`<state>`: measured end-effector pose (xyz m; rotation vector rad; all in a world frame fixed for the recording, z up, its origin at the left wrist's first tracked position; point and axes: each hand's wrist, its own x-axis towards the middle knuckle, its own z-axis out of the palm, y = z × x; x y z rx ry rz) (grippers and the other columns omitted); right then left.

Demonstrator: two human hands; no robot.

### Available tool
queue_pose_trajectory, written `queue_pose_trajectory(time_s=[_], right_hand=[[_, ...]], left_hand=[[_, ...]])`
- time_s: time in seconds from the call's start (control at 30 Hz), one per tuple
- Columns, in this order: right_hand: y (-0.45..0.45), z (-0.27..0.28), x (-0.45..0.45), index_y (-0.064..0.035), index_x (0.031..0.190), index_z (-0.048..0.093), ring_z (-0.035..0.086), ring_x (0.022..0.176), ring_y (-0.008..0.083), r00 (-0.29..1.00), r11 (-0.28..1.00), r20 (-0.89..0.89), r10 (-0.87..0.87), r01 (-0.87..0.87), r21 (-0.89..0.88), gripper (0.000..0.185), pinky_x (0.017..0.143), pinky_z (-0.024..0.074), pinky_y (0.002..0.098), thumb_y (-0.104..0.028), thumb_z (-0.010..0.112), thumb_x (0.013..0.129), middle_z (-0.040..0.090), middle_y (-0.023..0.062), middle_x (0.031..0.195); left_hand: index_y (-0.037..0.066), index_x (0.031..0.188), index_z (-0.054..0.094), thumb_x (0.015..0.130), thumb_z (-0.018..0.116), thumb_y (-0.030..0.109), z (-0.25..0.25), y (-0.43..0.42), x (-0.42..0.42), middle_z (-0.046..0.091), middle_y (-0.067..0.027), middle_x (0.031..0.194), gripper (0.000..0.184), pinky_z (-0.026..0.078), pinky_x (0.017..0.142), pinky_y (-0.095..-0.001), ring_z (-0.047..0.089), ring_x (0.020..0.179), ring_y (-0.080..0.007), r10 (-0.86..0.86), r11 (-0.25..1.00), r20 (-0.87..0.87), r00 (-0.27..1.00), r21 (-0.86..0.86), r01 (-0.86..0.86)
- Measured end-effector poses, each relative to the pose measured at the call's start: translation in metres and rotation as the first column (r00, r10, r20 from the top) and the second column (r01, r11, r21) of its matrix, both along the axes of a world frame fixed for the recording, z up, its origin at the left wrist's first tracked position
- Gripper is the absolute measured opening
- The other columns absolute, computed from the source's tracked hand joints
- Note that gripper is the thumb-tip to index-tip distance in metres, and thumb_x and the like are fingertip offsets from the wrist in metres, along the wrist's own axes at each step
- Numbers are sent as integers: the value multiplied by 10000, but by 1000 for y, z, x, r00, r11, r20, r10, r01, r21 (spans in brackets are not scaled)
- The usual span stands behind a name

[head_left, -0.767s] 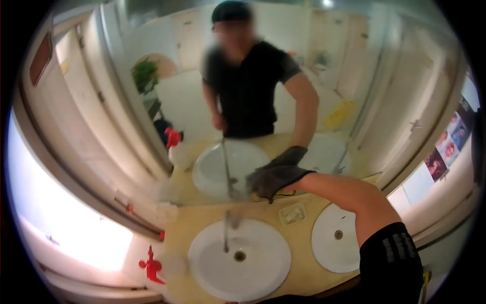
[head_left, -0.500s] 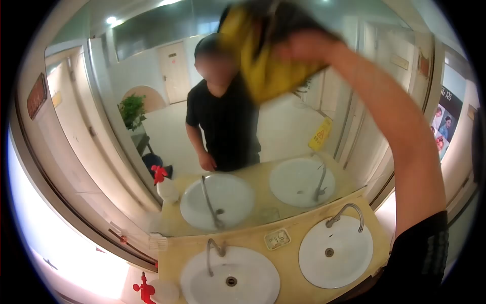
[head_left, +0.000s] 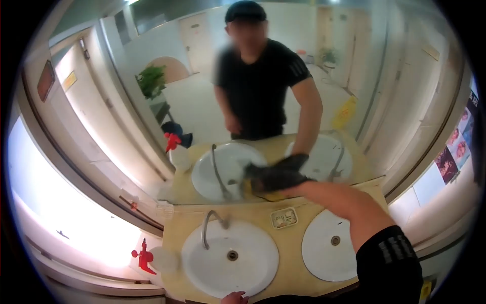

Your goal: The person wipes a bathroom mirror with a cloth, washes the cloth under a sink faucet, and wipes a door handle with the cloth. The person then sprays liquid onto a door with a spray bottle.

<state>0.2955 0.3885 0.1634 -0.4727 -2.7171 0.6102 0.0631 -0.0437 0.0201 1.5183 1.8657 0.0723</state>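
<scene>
Cloth [head_left: 278, 173], probably light and limp, is covering your right hand [head_left: 294, 191], fingers hidden, pose untellable; folds over it are likely offering the surest hold.

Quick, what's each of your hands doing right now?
Right hand: on the dark cloth at the mirror; fingers hidden, can't tell open or closed.
Left hand: partly in view by the left sink; can't tell open or closed.
</scene>
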Motion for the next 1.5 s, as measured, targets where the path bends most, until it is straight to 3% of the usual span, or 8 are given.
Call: queue_pose_trajectory(time_s=[0.13,0.43,0.67,0.8,0.87,1.0,1.27,1.5], right_hand=[[16,-54,22,-64,1262,499,557,1055,315,975,963,205,84,-132,237,393,953,420,404,-295,466,945,579,145,1162],[21,383,-5,-180,1243,568,558,1136,326,889,638,-235,-393,448,627,408,1004,405,484,-309,585,856,592,161,1178],[43,375,-36,-86,1220,560,432,1250,357,640,-434,-723,-262,591,680,429,1045,348,505,-258,604,829,495,180,1301],[-1,155,-61,-246,1367,474,325,1358,346,882,366,-142,-449,327,871,428,1040,295,615,-262,435,940,384,145,1444],[15,44,-40,-237,1372,479,478,1251,325,988,808,105,-110,27,588,425,999,415,446,-202,381,960,438,144,1416],[-29,-89,-33,-205,1128,632,629,881,319,913,743,50,-405,297,600,254,814,493,409,-257,497,919,648,125,1018],[-185,-9,-47,-91,1026,646,627,779,225,692,473,353,-629,702,-533,242,674,487,343,-299,580,922,669,82,902],[-277,60,-21,-26,1201,557,622,989,165,711,-114,40,-702,-57,-992,317,828,517,312,-240,523,970,627,75,1135]], left_hand=[[47,1119,642,880,551,324,-3,-19,0,646,-213,1093,377,484,894,-464,608,1028,-369,88,996,74,993,12,-89],[49,1096,650,877,564,342,-19,8,-19,656,-201,1049,376,486,880,-452,612,995,-367,-13,979,91,996,204,-6],[66,1097,649,885,555,330,-45,13,-50,657,-184,1054,351,489,865,-443,611,992,-359,-98,974,56,994,210,84],[62,1123,634,889,546,315,-34,-21,-55,653,-181,1079,355,483,881,-445,603,1022,-355,-77,988,77,994,140,66],[54,1152,616,899,528,309,-32,-20,-63,644,-192,1100,370,469,911,-461,589,1049,-362,-147,988,78,986,66,143],[37,1147,612,899,542,285,-23,-28,-73,660,-165,1072,358,499,837,-433,625,1002,-319,-146,977,103,984,170,127],[57,1196,590,872,631,371,34,55,-37,633,-128,989,454,504,781,-383,618,922,-282,-211,899,254,944,429,85],[8,1379,365,915,589,173,100,124,17,524,-124,1277,541,441,962,-335,532,1144,-207,317,916,915,-250,-364,-171]])
